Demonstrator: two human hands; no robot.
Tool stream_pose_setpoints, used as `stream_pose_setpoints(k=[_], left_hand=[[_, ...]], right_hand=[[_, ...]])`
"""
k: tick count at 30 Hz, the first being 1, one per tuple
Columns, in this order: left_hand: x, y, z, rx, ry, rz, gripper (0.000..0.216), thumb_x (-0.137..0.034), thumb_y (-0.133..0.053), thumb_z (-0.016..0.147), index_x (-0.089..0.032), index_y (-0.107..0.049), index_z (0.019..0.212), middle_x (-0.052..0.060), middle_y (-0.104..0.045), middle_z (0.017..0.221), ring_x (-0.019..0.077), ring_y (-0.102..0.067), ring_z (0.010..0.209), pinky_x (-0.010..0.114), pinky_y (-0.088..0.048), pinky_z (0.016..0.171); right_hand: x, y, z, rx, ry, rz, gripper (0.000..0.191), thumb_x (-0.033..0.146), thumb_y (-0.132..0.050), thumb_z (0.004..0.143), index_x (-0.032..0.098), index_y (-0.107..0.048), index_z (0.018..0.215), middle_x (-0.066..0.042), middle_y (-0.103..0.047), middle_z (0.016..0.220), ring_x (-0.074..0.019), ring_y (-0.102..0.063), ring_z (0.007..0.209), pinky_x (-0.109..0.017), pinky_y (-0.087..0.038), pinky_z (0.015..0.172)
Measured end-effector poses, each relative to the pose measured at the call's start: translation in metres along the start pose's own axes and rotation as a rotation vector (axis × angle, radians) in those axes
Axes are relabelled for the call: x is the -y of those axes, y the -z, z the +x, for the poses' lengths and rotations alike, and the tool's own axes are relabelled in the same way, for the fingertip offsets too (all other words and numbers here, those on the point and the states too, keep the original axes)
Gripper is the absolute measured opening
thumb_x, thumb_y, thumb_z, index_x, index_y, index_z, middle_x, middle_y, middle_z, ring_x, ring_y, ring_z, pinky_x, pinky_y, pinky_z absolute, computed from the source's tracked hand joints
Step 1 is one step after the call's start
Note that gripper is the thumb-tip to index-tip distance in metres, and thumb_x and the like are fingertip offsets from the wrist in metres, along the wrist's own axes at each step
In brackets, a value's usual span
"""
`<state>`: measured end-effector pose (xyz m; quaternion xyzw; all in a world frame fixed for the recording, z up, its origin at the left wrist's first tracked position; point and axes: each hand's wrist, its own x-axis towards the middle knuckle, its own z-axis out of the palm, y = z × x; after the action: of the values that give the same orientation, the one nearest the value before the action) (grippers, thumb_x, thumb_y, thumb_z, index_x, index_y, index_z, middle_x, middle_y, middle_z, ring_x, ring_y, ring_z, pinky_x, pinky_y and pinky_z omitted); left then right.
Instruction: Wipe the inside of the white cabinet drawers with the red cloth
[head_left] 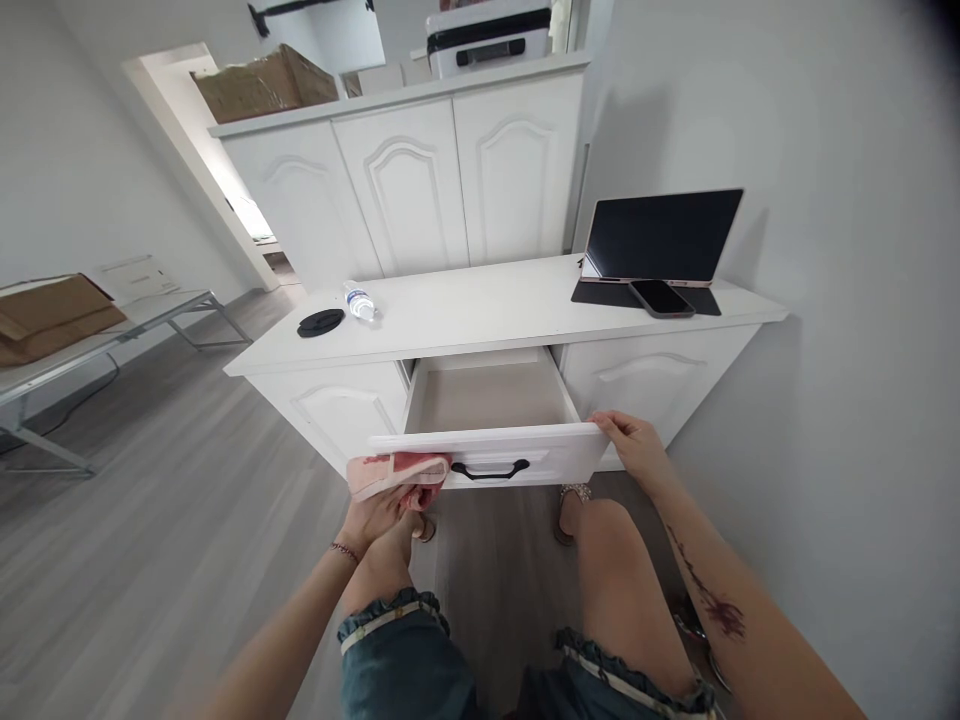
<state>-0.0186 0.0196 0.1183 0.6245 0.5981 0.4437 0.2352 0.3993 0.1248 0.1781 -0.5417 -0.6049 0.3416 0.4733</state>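
Observation:
A white drawer stands pulled out of the low cabinet, and its inside shows a bare grey bottom. My left hand holds a folded pink and red cloth against the left part of the drawer front; the cloth hides some of the fingers. A black handle is fixed on the middle of the front, just right of the cloth. At the right end, my right hand grips the top corner of the drawer front with its fingertips.
On the cabinet top lie a black round object, a clear plastic bottle, a propped tablet and a phone. A wall is close on the right. Cardboard boxes rest on a folding table at left.

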Motion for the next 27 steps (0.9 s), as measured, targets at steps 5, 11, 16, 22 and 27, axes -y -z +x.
stream_pose_setpoints(k=[5,11,16,22,27], left_hand=[[-0.014,-0.010,0.010,0.137,0.099,-0.006,0.031,-0.024,-0.068,0.064,-0.026,-0.074,0.094,0.009,-0.070,0.115,0.0295,-0.052,0.124,0.037,-0.024,0.115],[-0.035,-0.061,0.009,0.233,-0.294,0.316,0.042,-0.028,-0.059,0.077,-0.029,-0.066,0.119,0.006,-0.064,0.130,0.0268,-0.050,0.128,0.038,-0.029,0.114],[-0.060,-0.098,0.008,0.356,-0.444,0.443,0.047,-0.031,-0.049,0.087,-0.031,-0.054,0.134,0.004,-0.052,0.143,0.0268,-0.040,0.136,0.046,-0.022,0.117],[-0.088,-0.122,0.011,0.398,-0.535,0.576,0.053,-0.029,-0.046,0.089,-0.026,-0.045,0.141,0.007,-0.046,0.148,0.0300,-0.038,0.137,0.050,-0.024,0.116],[-0.105,-0.146,0.016,0.361,-0.570,0.631,0.053,-0.031,-0.044,0.091,-0.027,-0.040,0.144,0.007,-0.046,0.148,0.0314,-0.040,0.135,0.053,-0.029,0.113]], right_hand=[[0.003,0.000,0.000,-0.009,0.007,0.010,0.046,0.064,-0.057,0.071,0.020,-0.070,0.069,-0.003,-0.068,0.069,-0.0207,-0.058,0.070,-0.030,-0.044,0.062],[0.001,0.000,0.000,0.000,0.010,0.026,0.045,0.063,-0.057,0.072,0.019,-0.069,0.069,-0.004,-0.068,0.071,-0.0213,-0.059,0.073,-0.030,-0.044,0.065],[0.000,0.000,0.002,-0.002,0.031,0.003,0.043,0.060,-0.055,0.074,0.020,-0.071,0.072,-0.003,-0.068,0.071,-0.0203,-0.058,0.072,-0.029,-0.044,0.062],[0.002,-0.001,0.004,0.023,0.038,-0.002,0.043,0.058,-0.054,0.074,0.019,-0.070,0.072,-0.002,-0.064,0.067,-0.0184,-0.054,0.068,-0.028,-0.041,0.060],[-0.001,-0.001,0.005,0.015,0.040,0.003,0.042,0.058,-0.054,0.074,0.019,-0.069,0.071,-0.001,-0.062,0.065,-0.0174,-0.051,0.065,-0.028,-0.039,0.060]])
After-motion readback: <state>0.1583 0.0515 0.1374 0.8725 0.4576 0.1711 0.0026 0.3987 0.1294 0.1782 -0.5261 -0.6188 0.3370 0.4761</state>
